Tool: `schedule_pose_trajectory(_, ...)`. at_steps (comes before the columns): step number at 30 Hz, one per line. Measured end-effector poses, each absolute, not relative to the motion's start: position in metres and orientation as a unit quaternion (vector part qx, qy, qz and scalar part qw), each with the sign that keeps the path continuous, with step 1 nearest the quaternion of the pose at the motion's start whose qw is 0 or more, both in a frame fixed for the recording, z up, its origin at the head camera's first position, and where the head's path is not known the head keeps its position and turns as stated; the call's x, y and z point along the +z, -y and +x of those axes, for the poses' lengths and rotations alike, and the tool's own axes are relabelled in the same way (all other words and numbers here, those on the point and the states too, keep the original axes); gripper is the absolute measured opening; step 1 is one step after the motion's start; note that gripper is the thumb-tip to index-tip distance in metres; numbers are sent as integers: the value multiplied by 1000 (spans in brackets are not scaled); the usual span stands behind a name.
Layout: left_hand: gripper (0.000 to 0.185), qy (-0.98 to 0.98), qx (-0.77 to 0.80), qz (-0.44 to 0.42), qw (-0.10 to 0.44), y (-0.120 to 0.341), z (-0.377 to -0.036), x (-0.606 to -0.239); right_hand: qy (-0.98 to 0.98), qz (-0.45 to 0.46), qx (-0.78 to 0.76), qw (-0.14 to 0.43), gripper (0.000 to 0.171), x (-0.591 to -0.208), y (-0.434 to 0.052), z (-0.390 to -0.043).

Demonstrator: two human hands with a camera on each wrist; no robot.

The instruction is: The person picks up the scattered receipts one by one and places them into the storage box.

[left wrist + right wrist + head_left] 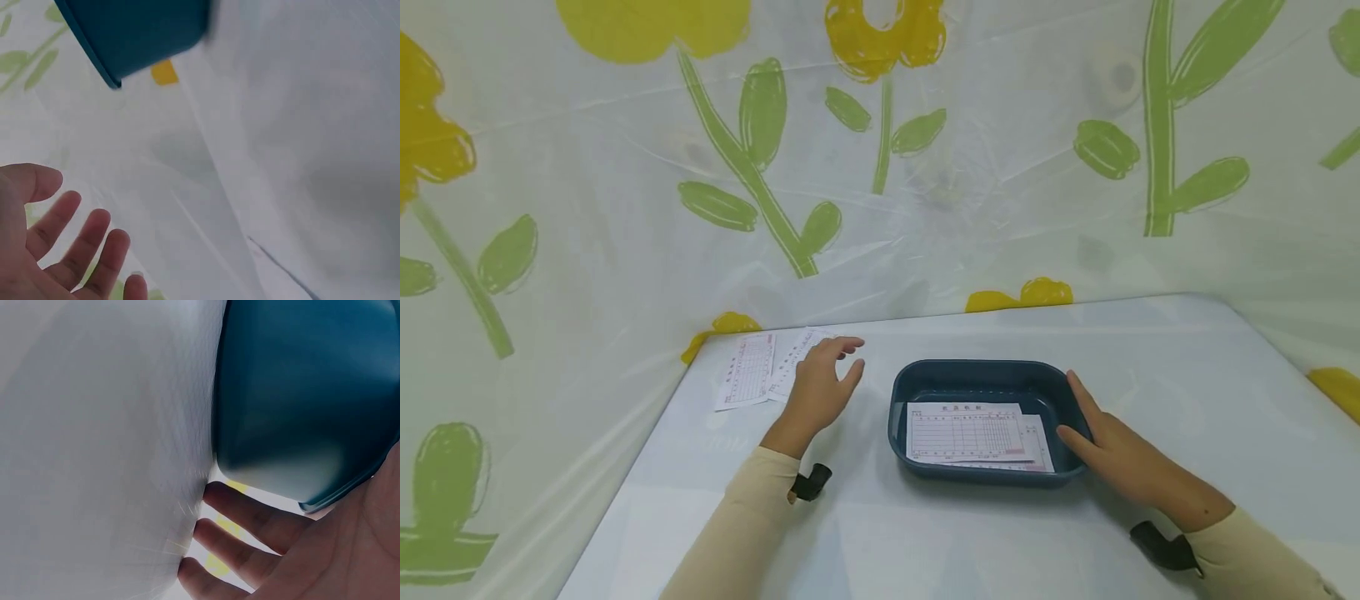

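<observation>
In the head view a dark blue plastic basin (977, 479) stands on the white table, with overlapping printed paper forms (966, 433) lying in it. My right hand (1123, 458) holds the basin's right end, its thumb over the rim. In the right wrist view the other fingers (240, 547) spread outside the basin wall (306, 394), fingertips at the tabletop. My left hand (820, 387) hovers left of the basin with nothing in it, fingers loosely bent. Behind it lie more printed forms (748, 371) at the table's far left corner, one partly hidden by the hand.
The white table (865, 533) reaches back to a hanging cloth (1000, 208) printed with yellow flowers and green leaves. A black wrist strap piece (811, 482) sits at the left sleeve, and another black piece (1163, 547) at the right sleeve.
</observation>
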State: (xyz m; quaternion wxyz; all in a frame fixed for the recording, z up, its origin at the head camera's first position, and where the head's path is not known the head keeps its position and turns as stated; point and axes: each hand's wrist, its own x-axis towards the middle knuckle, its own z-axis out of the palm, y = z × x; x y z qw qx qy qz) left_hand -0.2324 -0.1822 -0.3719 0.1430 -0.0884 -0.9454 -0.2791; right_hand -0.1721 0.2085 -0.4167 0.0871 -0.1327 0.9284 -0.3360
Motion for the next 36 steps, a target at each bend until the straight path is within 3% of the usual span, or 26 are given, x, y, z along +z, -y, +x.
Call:
schedule_pose_trajectory(21, 48, 944, -319, 30, 82, 268, -248, -375, -925, -134, -344, 88, 86, -414, -207, -170)
schedule_pose_trajectory(36, 45, 930, -346, 107, 63, 314, -254, -382, -929, -130, -335, 87, 87, -415, -206, -169)
